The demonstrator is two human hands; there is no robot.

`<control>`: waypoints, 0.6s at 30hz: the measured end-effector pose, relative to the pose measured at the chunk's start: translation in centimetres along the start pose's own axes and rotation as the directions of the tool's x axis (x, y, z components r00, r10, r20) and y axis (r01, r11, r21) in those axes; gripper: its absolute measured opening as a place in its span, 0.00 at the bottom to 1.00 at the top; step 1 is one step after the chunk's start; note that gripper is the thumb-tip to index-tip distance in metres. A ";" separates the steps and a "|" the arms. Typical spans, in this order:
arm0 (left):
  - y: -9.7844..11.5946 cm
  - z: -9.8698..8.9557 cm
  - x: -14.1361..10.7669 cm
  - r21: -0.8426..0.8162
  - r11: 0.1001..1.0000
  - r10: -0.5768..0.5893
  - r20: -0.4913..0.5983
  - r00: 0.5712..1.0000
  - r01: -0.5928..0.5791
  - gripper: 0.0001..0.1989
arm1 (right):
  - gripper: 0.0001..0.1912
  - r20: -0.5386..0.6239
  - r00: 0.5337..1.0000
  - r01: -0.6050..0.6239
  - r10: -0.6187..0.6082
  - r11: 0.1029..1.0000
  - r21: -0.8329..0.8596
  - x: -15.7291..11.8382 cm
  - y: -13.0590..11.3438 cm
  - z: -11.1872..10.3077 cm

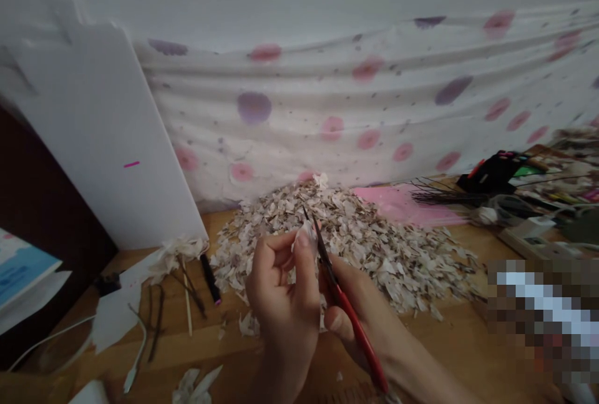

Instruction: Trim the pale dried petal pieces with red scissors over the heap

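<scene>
On the brown wooden tabletop (234, 354), nearest of all, lies a loose clump of thin, whitish, papery scraps (196, 385). A bit farther in, the person's right grip (367, 301) is curled around a long pair of scissors with red handles and dark metal blades (358, 326). The blades point up and away, with a little gap between them. The scissors look hard and stiff, and the red handles seem the safe place to hold.

The left grip (283, 291) is pinched closed, thumb against fingers, on a small, thin, whitish, papery piece (307, 227). The piece is up in the air, right beside the blades. It is blurry there, so it is hard to tell if a blade touches it. The piece looks very light and soft. It would likely bend or rip if pulled hard, so a gentle pinch near one edge, away from the sharp tips, seems best.

Behind sits a wide heap of pale grey and white flakes (397, 260). They look light too. Farthest back hangs a white cloth with pink and purple spots (294, 104).
</scene>
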State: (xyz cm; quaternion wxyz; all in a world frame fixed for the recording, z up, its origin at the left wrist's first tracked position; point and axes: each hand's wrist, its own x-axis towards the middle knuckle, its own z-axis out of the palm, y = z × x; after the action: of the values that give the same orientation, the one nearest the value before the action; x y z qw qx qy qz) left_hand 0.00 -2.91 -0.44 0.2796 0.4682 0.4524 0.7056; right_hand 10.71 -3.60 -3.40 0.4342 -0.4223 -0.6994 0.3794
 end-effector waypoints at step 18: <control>0.5 0.6 0.4 -0.021 1.000 0.021 -0.093 0.995 -0.023 0.08 | 0.44 -0.025 0.999 -0.047 0.044 0.993 -0.112 0.1 0.4 -0.3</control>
State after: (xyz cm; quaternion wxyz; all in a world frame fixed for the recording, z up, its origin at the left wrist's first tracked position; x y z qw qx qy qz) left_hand 0.39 -2.57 0.21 0.2556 0.4370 0.4519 0.7345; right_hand 11.03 -3.30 -3.66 0.4087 -0.4662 -0.7051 0.3442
